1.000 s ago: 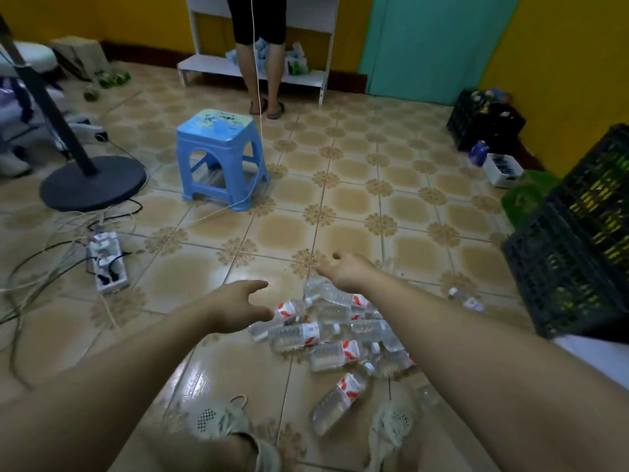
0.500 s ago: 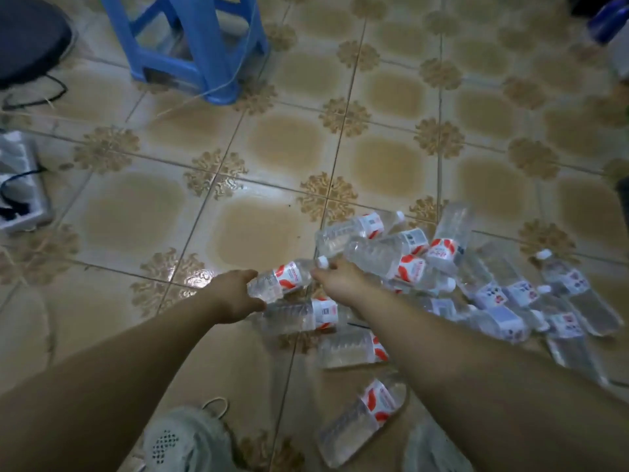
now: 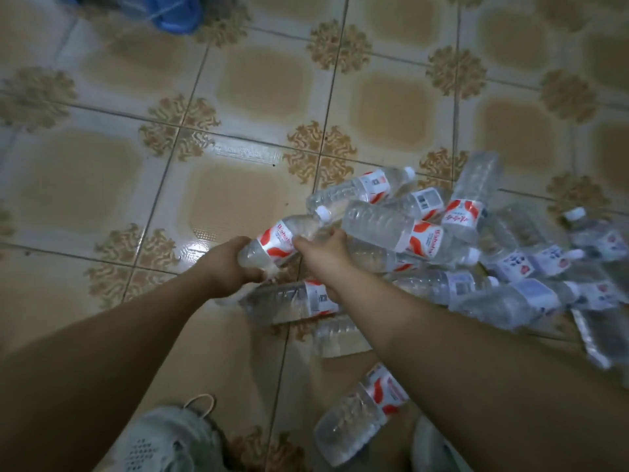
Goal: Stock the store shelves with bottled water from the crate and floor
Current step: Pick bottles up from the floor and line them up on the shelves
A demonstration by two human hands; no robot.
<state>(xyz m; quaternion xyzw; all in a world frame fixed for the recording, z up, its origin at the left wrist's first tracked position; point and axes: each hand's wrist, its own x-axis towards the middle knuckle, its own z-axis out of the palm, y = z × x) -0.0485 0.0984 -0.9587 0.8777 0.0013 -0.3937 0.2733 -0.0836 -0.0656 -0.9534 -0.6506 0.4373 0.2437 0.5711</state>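
held bottle (image 3: 276, 240): clear water bottle with a red-and-white label, held sideways in both hands right at the left edge of the pile (image 3: 452, 284). Its white cap points back toward the pile.
pile: a jumble of bottles, all on their sides and a couple deep, spreading off to the right. The far right of it is pretty blurry.
left hand (image 3: 226, 267): on the side of the held bottle away from the pile. Its fingers (image 3: 255, 274) are wrapped snug round the base end, and the forearm comes in straight from the lower left.
right hand (image 3: 323, 255): at the pile's left edge, fingers curled over the neck end just under the cap and touching a pile bottle. The forearm lies across the near part of the pile and hides some of it.
loose bottle (image 3: 360, 413): on the near side of the pile, apart from it, lying on its side between the shoes (image 3: 163, 441).
floor (image 3: 85, 185): patterned tan tiles. There's open tile left of the pile and beyond it, so that's where the room is; the pile's own side is packed tight.
stool foot (image 3: 177, 15): blue and blurry, well away from the pile, up by the top edge of the view.
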